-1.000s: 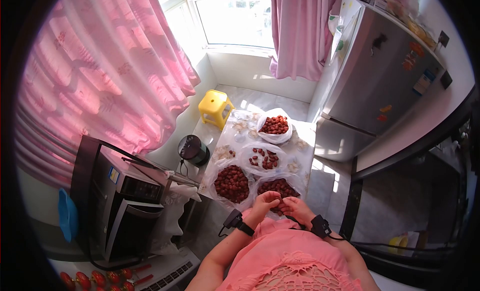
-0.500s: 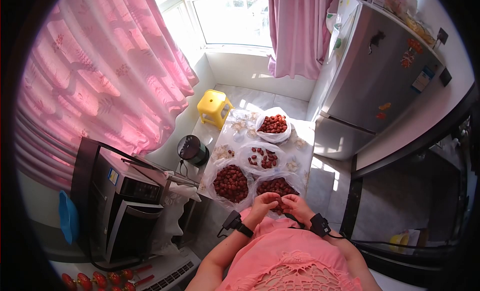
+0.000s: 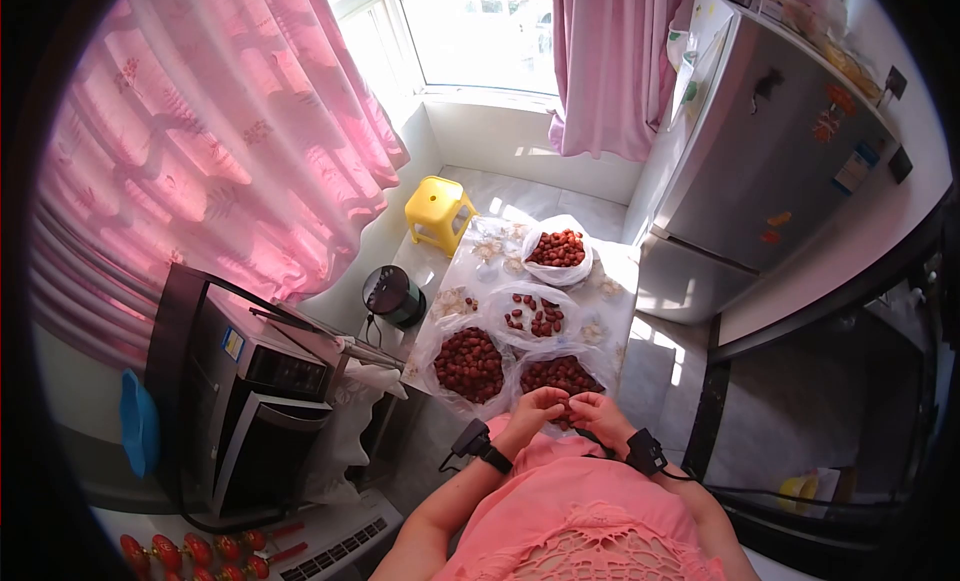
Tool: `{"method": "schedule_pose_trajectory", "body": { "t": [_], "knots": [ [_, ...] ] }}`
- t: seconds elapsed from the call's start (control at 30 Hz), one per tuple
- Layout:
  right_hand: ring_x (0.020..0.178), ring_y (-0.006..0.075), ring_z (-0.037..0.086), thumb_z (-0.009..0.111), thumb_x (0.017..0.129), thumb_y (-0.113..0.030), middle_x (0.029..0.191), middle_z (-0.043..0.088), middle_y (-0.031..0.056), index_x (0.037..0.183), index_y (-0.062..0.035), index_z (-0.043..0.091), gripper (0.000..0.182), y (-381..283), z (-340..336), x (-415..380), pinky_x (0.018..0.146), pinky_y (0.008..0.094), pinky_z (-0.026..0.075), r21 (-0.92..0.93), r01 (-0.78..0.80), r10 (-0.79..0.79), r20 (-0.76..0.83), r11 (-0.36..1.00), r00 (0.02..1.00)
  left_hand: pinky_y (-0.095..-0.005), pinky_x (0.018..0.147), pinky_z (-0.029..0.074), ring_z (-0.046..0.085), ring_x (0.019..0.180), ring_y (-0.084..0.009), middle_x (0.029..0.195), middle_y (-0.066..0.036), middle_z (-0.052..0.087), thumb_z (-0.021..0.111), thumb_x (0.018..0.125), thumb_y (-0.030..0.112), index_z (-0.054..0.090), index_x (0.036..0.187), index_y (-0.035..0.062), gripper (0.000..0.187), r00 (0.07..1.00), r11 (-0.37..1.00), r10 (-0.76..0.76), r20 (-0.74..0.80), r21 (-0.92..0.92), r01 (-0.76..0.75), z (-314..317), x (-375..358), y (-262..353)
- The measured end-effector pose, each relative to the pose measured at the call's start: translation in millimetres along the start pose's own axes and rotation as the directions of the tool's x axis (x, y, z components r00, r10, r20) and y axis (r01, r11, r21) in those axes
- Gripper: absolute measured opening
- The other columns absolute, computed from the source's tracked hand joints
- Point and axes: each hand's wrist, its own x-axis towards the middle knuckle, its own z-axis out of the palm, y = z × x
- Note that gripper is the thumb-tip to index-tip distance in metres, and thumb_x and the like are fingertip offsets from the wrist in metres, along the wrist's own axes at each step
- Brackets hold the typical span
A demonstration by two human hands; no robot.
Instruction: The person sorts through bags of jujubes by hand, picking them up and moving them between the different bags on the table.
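Note:
My left hand [image 3: 535,411] and my right hand [image 3: 597,415] meet at the fingertips, both pinched closed, low over the near right plastic bag [image 3: 603,359]. Whatever lies between the fingertips is too small and covered to make out. That bag holds many dark red dates [image 3: 562,372], partly hidden by my hands. Beside it on the left, another open bag [image 3: 449,405] is full of red dates [image 3: 468,365]. Farther off, a flattened bag [image 3: 494,303] carries scattered dates [image 3: 540,316]. At the far end stands a white bag [image 3: 560,276] with brighter red dates [image 3: 556,248].
The bags rest on a table with a flowered cover [image 3: 610,281]. A yellow stool [image 3: 437,206] and a dark round appliance [image 3: 392,295] stand to its left. A microwave-like oven [image 3: 275,381] is at lower left, a grey refrigerator [image 3: 770,151] at right.
The view has shifted slightly, so the table and room sit a little farther right. My hands keep their pinch over the same bag, with only small finger movement.

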Motion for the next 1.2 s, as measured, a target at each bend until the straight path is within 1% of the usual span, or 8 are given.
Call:
{"method": "schedule_pose_trajectory", "body": {
  "t": [0.27,0.37,0.5,0.57,0.67,0.8,1.0,1.2],
  "knots": [
    [0.068,0.0095,0.056,0.056,0.085,-0.021,0.079,0.058,0.0021,0.091,-0.0067,0.056,0.015,-0.1,0.8,-0.1,0.063,0.0209,0.046,0.046,-0.034,0.031,0.046,0.998,0.998,-0.0241,0.065,0.047,0.056,0.071,-0.011,0.084,-0.004,0.06,0.053,0.085,0.013,0.054,0.097,0.0004,0.017,0.997,1.0,-0.029,0.075,-0.009,0.03,-1.9,-1.7,-9.7],
    [0.068,0.0095,0.056,0.055,0.085,-0.02,0.078,0.058,0.0018,0.09,-0.0067,0.056,0.015,-1.9,3.3,-2.2,0.063,0.0207,0.046,0.016,-0.032,0.032,0.037,0.999,0.999,-0.0209,0.071,0.042,0.052,0.08,-0.0068,0.089,0.0,0.057,0.054,0.086,0.02,0.055,0.097,0.0046,0.019,0.994,0.997,-0.078,0.081,-0.012,0.079,-3.3,-3.3,-9.6],
    [0.068,0.0087,0.056,0.055,0.085,-0.021,0.08,0.06,0.0028,0.089,-0.0066,0.055,0.015,1.4,0.0,1.1,0.063,0.0203,0.046,0.015,-0.043,0.042,0.053,0.999,0.998,-0.0202,0.07,0.042,0.051,0.078,-0.0062,0.088,0.001,0.056,0.054,0.086,0.022,0.055,0.096,0.005,0.02,0.996,0.997,-0.072,0.06,0.022,0.071,-1.4,-3.4,-9.7],
    [0.066,0.0098,0.056,0.054,0.085,-0.02,0.077,0.059,0.0031,0.088,-0.0062,0.054,0.014,3.2,-1.8,2.9,0.062,0.0205,0.047,0.027,-0.051,0.05,0.05,0.998,0.998,-0.0226,0.061,0.045,0.054,0.069,-0.0091,0.081,-0.002,0.058,0.052,0.087,0.022,0.053,0.091,0.0032,0.019,0.998,0.995,-0.057,0.013,0.078,0.056,3.2,-4.3,-6.5],
    [0.065,0.0103,0.057,0.053,0.086,-0.02,0.078,0.06,0.0044,0.089,-0.0056,0.053,0.015,7.3,-4.8,4.8,0.06,0.0207,0.047,0.023,-0.063,0.062,0.029,0.998,0.998,-0.0201,0.065,0.042,0.05,0.072,-0.0055,0.084,0.002,0.055,0.051,0.088,0.028,0.052,0.089,0.0075,0.021,0.994,0.99,-0.105,0.033,0.096,0.101,2.0,-3.8,-11.6],
    [0.066,0.0116,0.058,0.052,0.087,-0.019,0.081,0.06,0.0063,0.094,-0.0043,0.052,0.016,8.3,-4.4,3.0,0.061,0.0212,0.048,0.038,-0.067,0.065,0.051,0.997,0.997,-0.0197,0.063,0.042,0.049,0.07,-0.0053,0.081,0.002,0.053,0.049,0.089,0.028,0.05,0.086,0.0079,0.02,0.992,0.985,-0.125,0.033,0.125,0.12,0.0,-2.6,-17.3],
    [0.071,0.0137,0.059,0.053,0.086,-0.018,0.084,0.06,0.0082,0.096,-0.0032,0.052,0.018,10.8,-4.9,4.2,0.064,0.0219,0.048,0.001,-0.057,0.057,0.068,0.998,0.996,-0.0191,0.057,0.039,0.046,0.064,-0.0051,0.073,0.002,0.051,0.048,0.088,0.016,0.05,0.083,0.0062,0.011,0.997,0.978,0.055,0.051,0.196,-0.064,-1.7,-0.1,-20.1],
    [0.074,0.014,0.058,0.059,0.082,-0.014,0.087,0.059,0.0077,0.098,-0.0037,0.05,0.02,12.7,-5.3,3.2,0.065,0.0226,0.048,0.005,0.003,-0.003,0.032,1.0,0.999,-0.0233,0.059,0.046,0.054,0.069,-0.0105,0.075,-0.002,0.052,0.05,0.083,0.002,0.048,0.087,0.003,0.005,0.994,0.994,0.099,0.053,0.043,-0.101,6.2,-5.7,-6.6]
  ]
}}
